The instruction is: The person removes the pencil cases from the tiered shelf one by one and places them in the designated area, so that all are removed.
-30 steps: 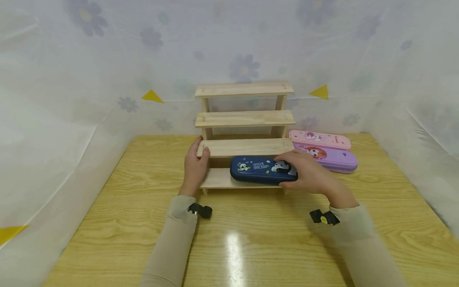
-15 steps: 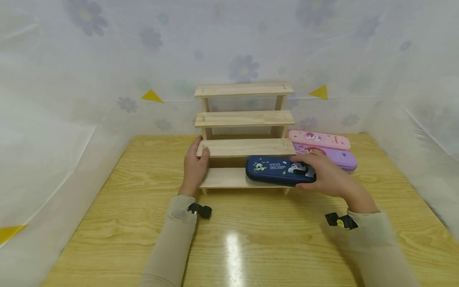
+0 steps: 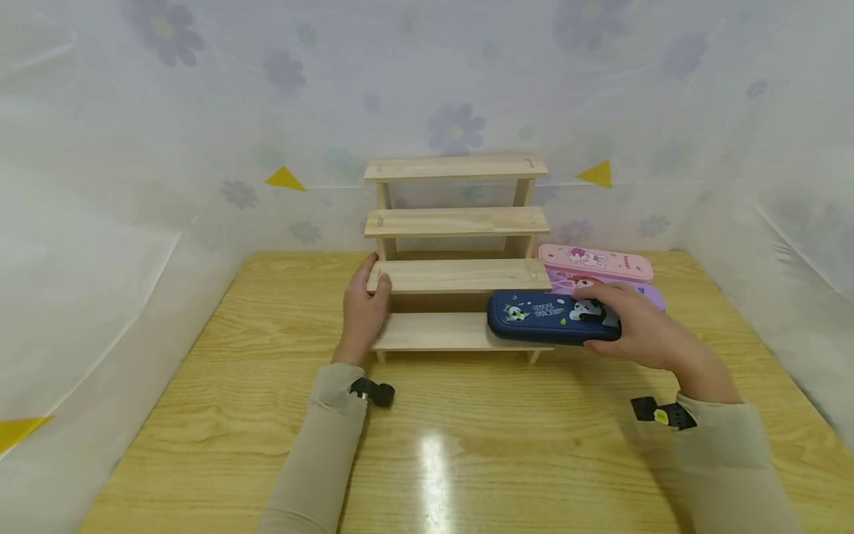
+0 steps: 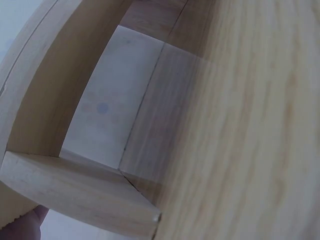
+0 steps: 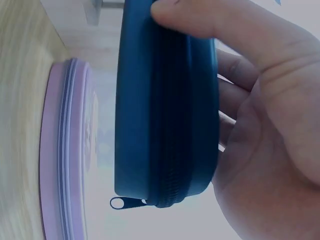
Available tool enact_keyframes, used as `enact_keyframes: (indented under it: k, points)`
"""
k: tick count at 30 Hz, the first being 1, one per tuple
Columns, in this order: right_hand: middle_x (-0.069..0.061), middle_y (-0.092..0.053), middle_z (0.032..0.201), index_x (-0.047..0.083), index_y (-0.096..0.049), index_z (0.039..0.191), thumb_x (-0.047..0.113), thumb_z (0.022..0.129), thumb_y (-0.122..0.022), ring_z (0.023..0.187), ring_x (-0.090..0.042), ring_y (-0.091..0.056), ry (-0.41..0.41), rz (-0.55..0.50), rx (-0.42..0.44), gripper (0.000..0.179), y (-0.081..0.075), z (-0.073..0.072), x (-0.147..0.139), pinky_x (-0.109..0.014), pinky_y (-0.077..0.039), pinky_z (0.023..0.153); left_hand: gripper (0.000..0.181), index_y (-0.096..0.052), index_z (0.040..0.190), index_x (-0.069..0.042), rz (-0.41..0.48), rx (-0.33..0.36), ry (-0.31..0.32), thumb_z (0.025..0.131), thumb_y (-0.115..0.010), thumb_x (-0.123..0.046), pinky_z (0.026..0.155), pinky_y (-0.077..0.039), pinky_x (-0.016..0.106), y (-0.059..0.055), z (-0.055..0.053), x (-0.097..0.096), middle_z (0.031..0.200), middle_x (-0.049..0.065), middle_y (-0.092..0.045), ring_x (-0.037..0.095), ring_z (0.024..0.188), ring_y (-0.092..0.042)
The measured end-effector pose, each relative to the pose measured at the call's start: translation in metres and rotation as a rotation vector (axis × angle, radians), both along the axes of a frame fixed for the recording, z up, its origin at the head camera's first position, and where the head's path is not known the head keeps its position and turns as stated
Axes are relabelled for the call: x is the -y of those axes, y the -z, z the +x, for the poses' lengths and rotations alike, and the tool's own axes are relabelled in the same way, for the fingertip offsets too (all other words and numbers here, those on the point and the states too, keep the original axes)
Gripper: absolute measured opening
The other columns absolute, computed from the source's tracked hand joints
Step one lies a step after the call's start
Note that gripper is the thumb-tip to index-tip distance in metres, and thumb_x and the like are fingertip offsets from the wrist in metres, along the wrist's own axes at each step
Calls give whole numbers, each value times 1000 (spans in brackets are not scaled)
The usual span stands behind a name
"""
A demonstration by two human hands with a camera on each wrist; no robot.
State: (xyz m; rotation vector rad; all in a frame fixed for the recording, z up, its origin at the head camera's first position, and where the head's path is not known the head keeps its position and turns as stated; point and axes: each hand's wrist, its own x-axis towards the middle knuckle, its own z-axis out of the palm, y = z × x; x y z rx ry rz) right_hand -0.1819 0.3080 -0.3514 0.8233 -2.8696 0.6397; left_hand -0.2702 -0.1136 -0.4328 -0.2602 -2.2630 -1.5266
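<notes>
In the head view, a stepped wooden display rack (image 3: 460,276) with several tiers stands at the back of the table. My left hand (image 3: 362,315) grips the left end of its second-lowest tier, thumb at the front edge. My right hand (image 3: 643,326) holds a navy pencil case (image 3: 527,319) with a panda print by its right end. The case overlaps the right part of the lowest tier (image 3: 430,331) and juts past it. In the right wrist view, my thumb presses one side of the zipped case (image 5: 165,110), fingers behind; its zipper pull (image 5: 125,202) hangs at one end.
Behind the navy case, right of the rack, lie a purple pencil case (image 3: 652,297), partly hidden by my right hand, and a pink one (image 3: 630,267) with a rabbit print. The wood-grain table (image 3: 427,445) meets pale flowered sheeting (image 3: 320,111) at the back and sides.
My right hand has drawn the navy pencil case rightward along the lowest tier, past its right end, covering more of the purple case. My left hand has stayed on the rack.
</notes>
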Motion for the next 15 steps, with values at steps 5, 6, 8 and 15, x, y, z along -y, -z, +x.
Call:
enact_keyframes:
  k: [5,6,8,15]
  points:
    - [-18,-54,132,10,-54,135,10,72,-86,117,-38,-46,2,1,-8,71,0,1,-12,-58,-40,91,52,-41,152,-18,3,1,-1,102,-46,-34,78,-54,41,0,0,0,152,0,-41,21,95,-61]
    - [-18,-54,132,10,-54,135,9,72,-86,117,-38,-45,4,-4,-9,71,0,2,-14,-58,-39,91,52,-41,152,-19,4,1,-2,102,-46,-34,78,-54,40,0,0,0,152,0,-41,21,92,-61]
    - [-18,-54,132,9,-53,135,9,72,-87,116,-38,-44,5,-9,-10,71,2,2,-19,-57,-39,90,52,-41,152,-19,4,4,-1,102,-46,-34,76,-53,40,0,0,0,152,0,-41,22,86,-60]
    - [-21,-48,135,9,-51,137,5,72,-85,118,-40,-41,31,-7,24,74,4,5,-35,-59,-37,90,52,-41,152,-19,6,3,1,102,-46,-34,73,-53,39,-1,2,0,152,0,-41,21,79,-60]
